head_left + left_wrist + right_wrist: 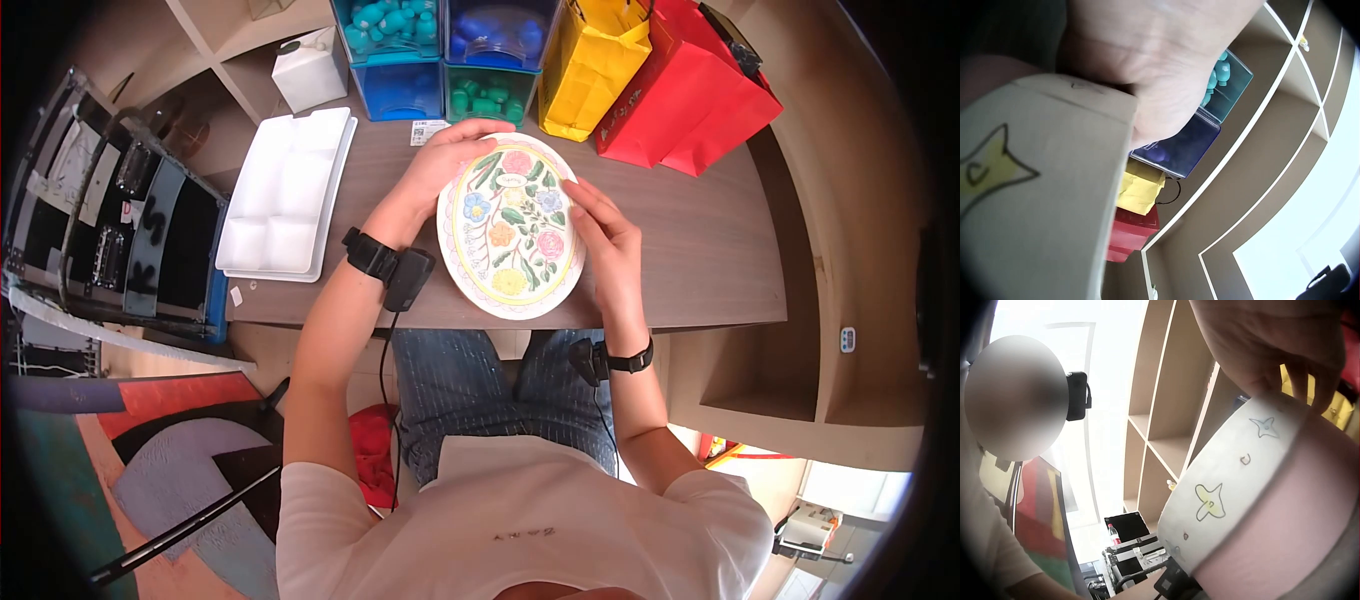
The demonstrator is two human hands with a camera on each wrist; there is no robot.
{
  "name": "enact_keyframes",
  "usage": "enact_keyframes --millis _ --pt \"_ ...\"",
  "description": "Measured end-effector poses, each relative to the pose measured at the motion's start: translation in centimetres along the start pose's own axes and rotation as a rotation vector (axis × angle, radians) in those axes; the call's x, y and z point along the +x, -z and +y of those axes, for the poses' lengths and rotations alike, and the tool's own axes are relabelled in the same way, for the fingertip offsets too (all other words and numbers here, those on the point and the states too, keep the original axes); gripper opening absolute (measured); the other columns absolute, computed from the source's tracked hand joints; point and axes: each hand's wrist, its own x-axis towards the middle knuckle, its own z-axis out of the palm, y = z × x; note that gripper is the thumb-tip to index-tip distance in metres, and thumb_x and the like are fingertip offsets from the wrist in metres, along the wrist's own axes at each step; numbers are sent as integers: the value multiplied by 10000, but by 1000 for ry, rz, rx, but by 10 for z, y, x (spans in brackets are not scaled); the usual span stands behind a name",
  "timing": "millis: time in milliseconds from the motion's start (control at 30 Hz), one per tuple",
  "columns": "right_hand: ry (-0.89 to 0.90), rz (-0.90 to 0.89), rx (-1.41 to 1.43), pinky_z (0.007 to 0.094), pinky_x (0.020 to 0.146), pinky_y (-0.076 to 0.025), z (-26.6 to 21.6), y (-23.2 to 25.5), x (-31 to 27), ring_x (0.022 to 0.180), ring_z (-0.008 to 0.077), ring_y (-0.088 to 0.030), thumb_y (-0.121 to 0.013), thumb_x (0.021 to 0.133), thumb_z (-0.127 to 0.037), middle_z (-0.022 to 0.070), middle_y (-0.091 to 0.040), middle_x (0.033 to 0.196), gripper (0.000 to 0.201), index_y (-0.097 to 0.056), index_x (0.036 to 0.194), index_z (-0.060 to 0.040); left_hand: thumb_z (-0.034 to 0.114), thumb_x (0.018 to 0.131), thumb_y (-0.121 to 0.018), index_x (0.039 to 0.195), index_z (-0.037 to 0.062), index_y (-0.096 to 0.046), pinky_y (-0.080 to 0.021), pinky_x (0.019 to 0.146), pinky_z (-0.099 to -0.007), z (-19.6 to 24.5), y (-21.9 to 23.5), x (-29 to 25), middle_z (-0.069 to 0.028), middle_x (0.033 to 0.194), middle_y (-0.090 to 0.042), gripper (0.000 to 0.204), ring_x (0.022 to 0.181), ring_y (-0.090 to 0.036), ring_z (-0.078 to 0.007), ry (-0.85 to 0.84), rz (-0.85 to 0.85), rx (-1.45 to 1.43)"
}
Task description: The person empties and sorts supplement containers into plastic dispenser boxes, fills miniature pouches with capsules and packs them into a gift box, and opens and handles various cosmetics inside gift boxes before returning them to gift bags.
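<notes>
An oval box [512, 225] is held above the table's front edge, its white lid painted with flowers and leaves inside a yellow ring. The left hand [445, 165] grips it at the upper left, fingers curled over the far rim. At the right edge, the right hand [612, 245] holds the lid's rim between thumb and fingers. In the right wrist view the lid's white side band [1216, 494] carries drawn flower shapes, with a pink wall [1291, 512] below it. The left wrist view shows a yellow star on the band [1054, 206] close to the left hand [1160, 69].
A white compartment tray [285, 195] lies left on the brown table [700, 260]. Behind stand stacked clear drawers [400, 90] of blue and teal pieces, a yellow paper bag [590, 70] and a red bag [680, 100]. A white box [310, 70] stands at the back left.
</notes>
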Motion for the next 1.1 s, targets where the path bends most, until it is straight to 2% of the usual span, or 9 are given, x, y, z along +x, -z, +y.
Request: enact_keyframes --millis 367,467,533,700,833,900,1000,1033,1100 --pt "-132 -113 119 290 1060 -438 7 4 17 1234 188 -604 -575 1038 -85 173 -616 1424 330 -675 1338 8 100 1047 -555 1367 0 -603 -597 899 -300 0 -2 0 -142 1243 -701 338 1061 -722 -180 9 -36 26" --pt "-94 -116 141 316 1092 -416 22 1 13 1279 207 -572 -561 1038 -85 168 -625 1418 362 -645 1383 -16 97 1049 -540 1376 1 -594 -595 905 -302 2 -2 -2 -147 1245 -700 345 1067 -721 -189 33 -32 21" --pt "86 -85 -133 364 1148 -372 32 1 13 1358 271 -519 -587 1018 -100 180 -590 1459 409 -619 1423 -53 94 1050 -535 1376 1 -594 -595 906 -306 1 0 -2 -149 1244 -700 344 1067 -721 -194 25 -37 36" --pt "201 -70 -332 421 1190 -329 22 -7 9 1412 353 -471 -652 970 -141 201 -506 1535 514 -571 1475 -84 92 1053 -520 1351 8 -606 -597 902 -320 3 0 0 -160 1232 -700 321 1064 -723 -206 23 -56 36" --pt "209 -68 -410 435 1151 -384 14 -3 21 1359 381 -519 -643 947 -109 236 -565 1456 496 -595 1437 -55 104 1052 -536 1299 27 -616 -573 895 -292 -4 5 9 -90 1184 -695 271 1040 -695 -160 -12 -37 109" --pt "366 -108 -588 446 1082 -452 6 -6 28 1251 410 -596 -629 914 -66 257 -633 1343 457 -635 1368 -18 103 1048 -539 1263 35 -626 -557 916 -291 -7 7 11 -73 1182 -681 241 1065 -672 -150 -53 -60 126" --pt "345 -26 -355 458 983 -519 6 -8 35 1054 408 -688 -628 867 -24 265 -704 1146 363 -701 1219 29 116 1061 -535 1291 13 -606 -560 919 -310 -1 0 4 -93 1184 -687 262 1050 -682 -173 -7 -58 90" --pt "270 -59 -377 436 1039 -492 11 -4 35 1142 374 -666 -643 904 -53 211 -707 1225 370 -692 1266 2 131 1071 -528 1283 9 -603 -565 906 -313 -10 6 8 -89 1168 -690 255 1031 -685 -173 -12 -2 110" --pt "309 -50 -397 451 1019 -496 3 -1 35 1119 398 -660 -646 889 -42 200 -716 1198 354 -704 1236 4 162 1084 -523 1246 8 -594 -562 877 -294 -14 7 8 -71 1127 -690 235 990 -679 -150 0 60 149"
